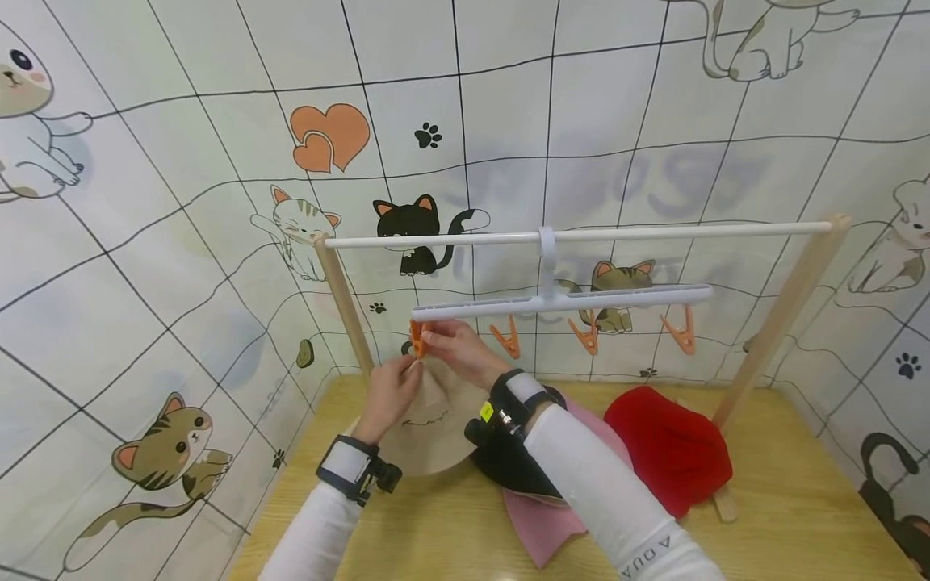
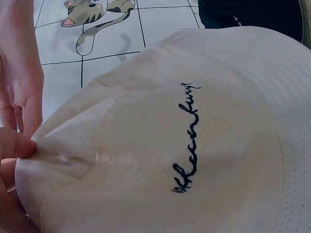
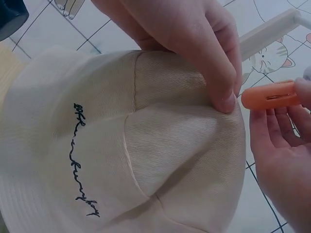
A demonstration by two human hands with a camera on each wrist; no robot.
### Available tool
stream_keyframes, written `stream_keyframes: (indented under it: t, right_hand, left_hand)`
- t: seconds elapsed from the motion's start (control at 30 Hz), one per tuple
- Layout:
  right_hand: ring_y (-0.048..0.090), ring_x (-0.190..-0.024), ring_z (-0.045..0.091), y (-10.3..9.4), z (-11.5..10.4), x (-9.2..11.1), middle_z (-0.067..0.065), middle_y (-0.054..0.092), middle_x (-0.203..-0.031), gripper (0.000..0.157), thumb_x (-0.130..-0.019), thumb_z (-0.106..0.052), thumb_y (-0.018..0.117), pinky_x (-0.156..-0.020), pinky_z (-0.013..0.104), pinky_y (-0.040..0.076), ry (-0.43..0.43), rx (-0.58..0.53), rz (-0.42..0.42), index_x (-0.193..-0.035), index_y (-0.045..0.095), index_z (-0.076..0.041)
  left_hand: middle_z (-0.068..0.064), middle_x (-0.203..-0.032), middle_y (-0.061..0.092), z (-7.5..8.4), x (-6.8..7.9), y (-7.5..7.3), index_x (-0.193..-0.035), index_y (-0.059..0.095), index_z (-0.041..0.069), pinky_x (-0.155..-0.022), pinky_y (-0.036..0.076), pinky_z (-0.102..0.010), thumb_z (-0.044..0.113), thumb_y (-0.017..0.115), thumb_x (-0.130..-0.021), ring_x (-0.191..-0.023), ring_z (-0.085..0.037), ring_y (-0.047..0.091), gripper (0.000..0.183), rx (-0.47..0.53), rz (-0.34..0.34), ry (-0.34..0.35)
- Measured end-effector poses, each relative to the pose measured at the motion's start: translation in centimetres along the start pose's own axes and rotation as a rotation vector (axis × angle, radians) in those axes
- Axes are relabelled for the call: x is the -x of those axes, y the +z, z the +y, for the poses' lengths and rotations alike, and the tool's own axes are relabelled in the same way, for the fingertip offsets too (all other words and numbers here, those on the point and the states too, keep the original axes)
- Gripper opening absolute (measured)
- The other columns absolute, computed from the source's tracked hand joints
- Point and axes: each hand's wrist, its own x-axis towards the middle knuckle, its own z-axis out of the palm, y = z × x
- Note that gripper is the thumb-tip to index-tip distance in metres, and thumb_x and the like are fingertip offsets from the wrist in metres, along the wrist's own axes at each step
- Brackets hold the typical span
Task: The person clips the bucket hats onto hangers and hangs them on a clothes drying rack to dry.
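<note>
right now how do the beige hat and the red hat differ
The left hand pinches the beige hat by its crown, while no hand holds the red hat. The beige hat shows dark lettering; none is visible on the red hat. Both look like cloth.

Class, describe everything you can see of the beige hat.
The beige hat has a seamed crown, a wide brim with dotted rows, and dark script across its front. It looks like finely ribbed cloth. It is held crown up over the wooden table, below one end of the white hanger. The left hand pinches the creased top; the right hand holds an orange clip close by. Whether that clip touches the hat is unclear.
</note>
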Motion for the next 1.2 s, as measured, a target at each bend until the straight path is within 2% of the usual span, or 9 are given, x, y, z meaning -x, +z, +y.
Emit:
stream_keyframes:
  t: [0.07,0.13,0.27,0.43,0.6,0.8,0.87,1.03,1.2]
  right_hand:
    - [0.060,-0.092,0.015,0.00,0.02,0.01,0.003,0.063,-0.098,0.022,-0.096,0.008,0.047,-0.100,0.039,0.041,-0.003,-0.007,-0.001,-0.095,0.061,-0.009]
    - [0.060,-0.091,0.017,0.03,0.01,-0.01,0.004,0.063,-0.097,0.019,-0.095,0.008,0.048,-0.101,0.041,0.040,-0.006,-0.010,-0.004,-0.098,0.061,-0.006]
    - [0.060,-0.092,0.019,0.04,-0.18,0.07,0.006,0.064,-0.097,0.015,-0.095,0.006,0.049,-0.100,0.040,0.040,-0.003,0.028,0.031,-0.099,0.060,-0.004]
    - [0.061,-0.094,0.019,-0.16,-0.19,0.13,0.018,0.063,-0.106,0.014,-0.095,0.005,0.052,-0.100,0.041,0.040,0.017,0.074,0.096,-0.104,0.060,0.000]
    - [0.061,-0.101,0.018,-0.41,-0.12,0.02,0.017,0.065,-0.111,0.022,-0.093,0.003,0.055,-0.101,0.039,0.037,0.036,0.165,0.132,-0.115,0.060,0.004]
    - [0.062,-0.096,0.019,-0.61,-0.14,0.19,0.023,0.064,-0.108,0.016,-0.094,0.004,0.054,-0.098,0.039,0.039,0.025,0.178,0.117,-0.108,0.060,0.007]
    - [0.062,-0.096,0.019,-0.56,-0.16,0.29,0.023,0.064,-0.107,0.018,-0.094,0.004,0.053,-0.097,0.039,0.039,0.019,0.183,0.107,-0.111,0.058,0.009]
    - [0.061,-0.099,0.018,-0.49,-0.17,0.44,0.016,0.065,-0.109,0.026,-0.094,0.003,0.054,-0.100,0.039,0.037,0.050,0.216,0.134,-0.120,0.058,0.005]
    - [0.057,-0.107,0.020,-0.57,-0.27,0.65,0.018,0.063,-0.117,0.027,-0.095,0.001,0.054,-0.103,0.042,0.032,0.080,0.241,0.159,-0.122,0.058,0.001]
  left_hand:
    - [0.004,-0.056,0.041,-0.06,-0.02,-0.02,-0.091,0.068,-0.005,-0.047,0.031,-0.026,0.004,0.060,-0.092,-0.049,-0.011,0.039,0.012,-0.009,-0.008,-0.006]
    - [0.004,-0.055,0.040,-0.12,-0.04,-0.03,-0.090,0.068,-0.004,-0.047,0.031,-0.026,0.004,0.061,-0.092,-0.049,-0.011,0.038,0.011,-0.018,-0.010,-0.008]
    - [-0.002,-0.061,0.052,-0.23,-0.05,0.03,-0.091,0.070,-0.004,-0.050,0.035,-0.028,0.005,0.062,-0.091,-0.054,-0.015,0.044,0.011,-0.037,0.018,0.008]
    - [-0.008,-0.071,0.062,-0.12,-0.08,0.09,-0.093,0.070,-0.004,-0.053,0.037,-0.029,0.005,0.063,-0.092,-0.058,-0.017,0.048,0.012,-0.049,0.042,0.020]
    - [-0.006,-0.064,0.055,0.21,-0.06,0.10,-0.093,0.069,-0.005,-0.047,0.031,-0.026,0.005,0.063,-0.092,-0.051,-0.014,0.041,0.012,-0.039,0.036,-0.020]
    - [-0.002,-0.059,0.050,0.21,0.03,0.31,-0.087,0.068,-0.003,-0.047,0.031,-0.027,0.008,0.061,-0.093,-0.051,-0.015,0.042,0.014,-0.039,0.074,-0.012]
    - [-0.001,-0.057,0.047,0.19,0.09,0.35,-0.083,0.067,-0.001,-0.047,0.031,-0.027,0.008,0.061,-0.093,-0.050,-0.015,0.042,0.015,-0.040,0.094,-0.002]
    - [0.002,-0.056,0.044,0.27,0.15,0.25,-0.085,0.067,-0.001,-0.044,0.029,-0.024,0.007,0.061,-0.093,-0.048,-0.011,0.039,0.013,-0.028,0.123,0.015]
    - [0.003,-0.054,0.043,0.39,0.06,0.09,-0.091,0.070,-0.002,-0.041,0.027,-0.024,0.007,0.061,-0.093,-0.044,-0.007,0.034,0.012,-0.019,0.112,0.026]
